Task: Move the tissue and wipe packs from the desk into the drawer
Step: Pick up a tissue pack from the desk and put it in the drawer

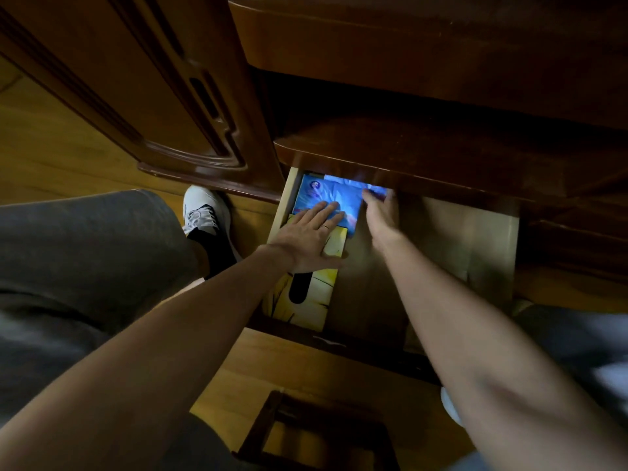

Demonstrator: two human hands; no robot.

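An open wooden drawer sits low in the dark desk. A blue pack lies at its far left corner, partly under the desk's edge. In front of it lies a yellow tissue pack with a dark oval opening. My left hand rests flat, fingers spread, across the near edge of the blue pack and the far end of the yellow pack. My right hand holds the blue pack's right side, fingers curled at its far corner.
The drawer's right part shows bare wood. A shelf overhangs the drawer's back. A carved cabinet door stands at left. My knee, a white shoe and a wooden stool frame sit on the floor below.
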